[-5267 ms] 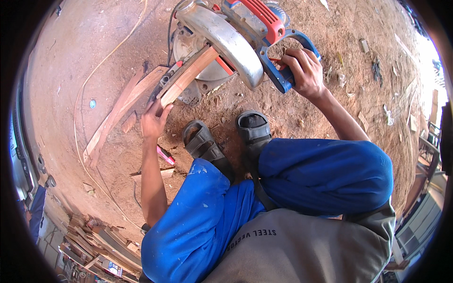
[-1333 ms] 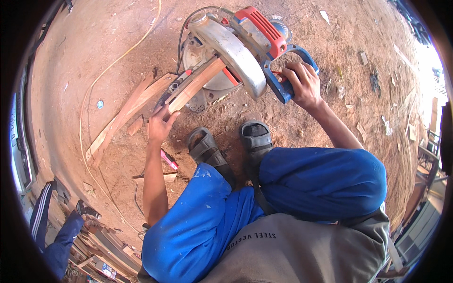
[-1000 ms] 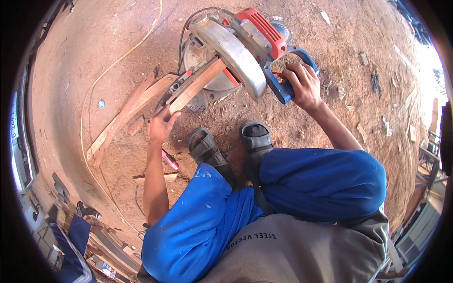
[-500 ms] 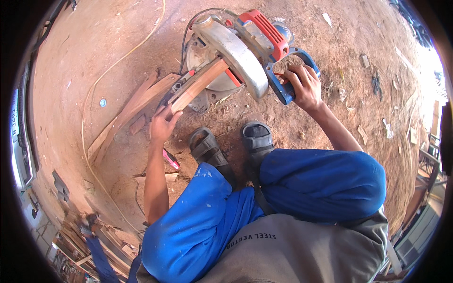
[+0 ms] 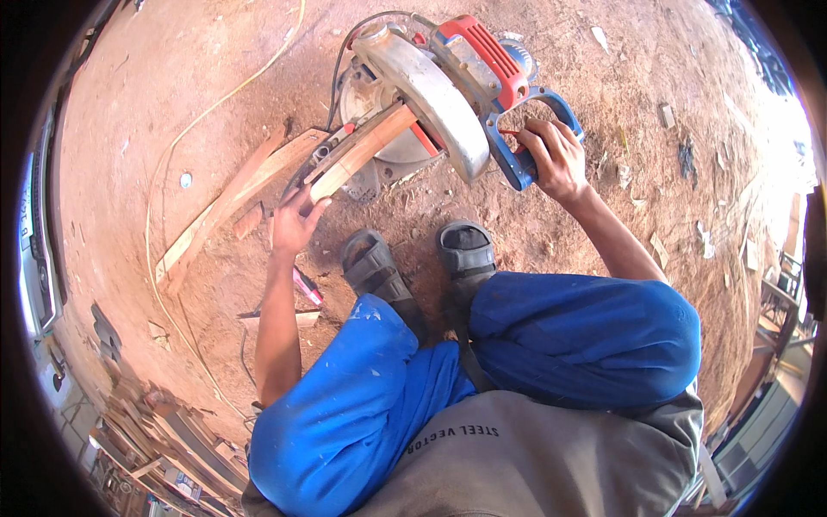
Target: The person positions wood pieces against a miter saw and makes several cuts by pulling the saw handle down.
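A miter saw (image 5: 428, 90) with a metal blade guard, a red motor housing and a blue loop handle (image 5: 560, 108) stands on the dirt beyond my feet. My right hand (image 5: 556, 158) is closed round that handle, fingers near the red trigger. My left hand (image 5: 297, 221) grips the near end of a short wooden piece (image 5: 362, 153), which lies along the saw's fence. Its far end reaches to the edge of the blade guard. The blade itself is mostly hidden behind the guard.
Long wooden strips (image 5: 233, 194) lie left of the saw, with a small wood offcut (image 5: 249, 221) beside them. A pink cutter-like tool (image 5: 307, 286) lies by my left forearm. A pale cable (image 5: 177, 142) curves along the left ground. Stacked lumber (image 5: 164, 448) fills the lower left.
Both hands keep their holds, and the saw and wooden piece stay nearly in place. The view has shifted slightly. A dark-blue-clothed leg at the lower left has gone out of sight.
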{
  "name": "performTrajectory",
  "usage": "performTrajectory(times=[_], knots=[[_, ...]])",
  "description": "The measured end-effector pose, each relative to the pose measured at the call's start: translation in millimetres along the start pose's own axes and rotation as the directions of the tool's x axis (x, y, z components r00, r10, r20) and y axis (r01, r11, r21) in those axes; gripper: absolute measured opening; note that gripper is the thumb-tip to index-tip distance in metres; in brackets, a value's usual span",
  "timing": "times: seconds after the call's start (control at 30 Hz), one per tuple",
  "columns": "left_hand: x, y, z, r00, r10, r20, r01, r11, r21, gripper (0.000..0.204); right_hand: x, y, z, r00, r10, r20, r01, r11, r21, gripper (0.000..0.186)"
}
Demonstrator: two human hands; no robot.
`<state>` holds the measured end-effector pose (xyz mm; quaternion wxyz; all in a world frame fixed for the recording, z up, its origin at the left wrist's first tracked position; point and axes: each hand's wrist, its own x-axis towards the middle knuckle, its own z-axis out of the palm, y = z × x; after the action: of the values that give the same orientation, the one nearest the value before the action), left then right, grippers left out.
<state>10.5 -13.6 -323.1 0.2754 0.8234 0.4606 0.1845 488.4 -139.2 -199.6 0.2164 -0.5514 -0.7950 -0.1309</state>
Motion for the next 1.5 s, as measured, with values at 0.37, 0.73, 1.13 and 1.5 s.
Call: performTrajectory(times=[0.37, 0.73, 1.13, 1.5], knots=[[-2, 10, -7, 0.998, -0.038, 0.047, 0.038, 0.999, -0.011, 0.05, -5, 3, 7, 1.0, -0.025, -0.01, 0.025, 1.0, 0.003, 0.033], [0, 18, -12, 0.988, -0.118, 0.095, 0.119, 0.993, -0.001, 0.056, -3, -4, 10, 1.0, 0.007, -0.029, -0.007, 1.0, 0.008, 0.033], [-2, 9, -6, 0.983, -0.167, 0.08, 0.17, 0.985, -0.024, 0.059, -3, -3, 7, 1.0, 0.012, 0.006, -0.012, 1.0, -0.005, 0.033], [-5, -3, -1, 0.99, -0.138, 0.03, 0.14, 0.989, -0.041, 0.06, 7, -4, -5, 0.998, 0.024, 0.049, -0.024, 1.0, -0.006, 0.03]])
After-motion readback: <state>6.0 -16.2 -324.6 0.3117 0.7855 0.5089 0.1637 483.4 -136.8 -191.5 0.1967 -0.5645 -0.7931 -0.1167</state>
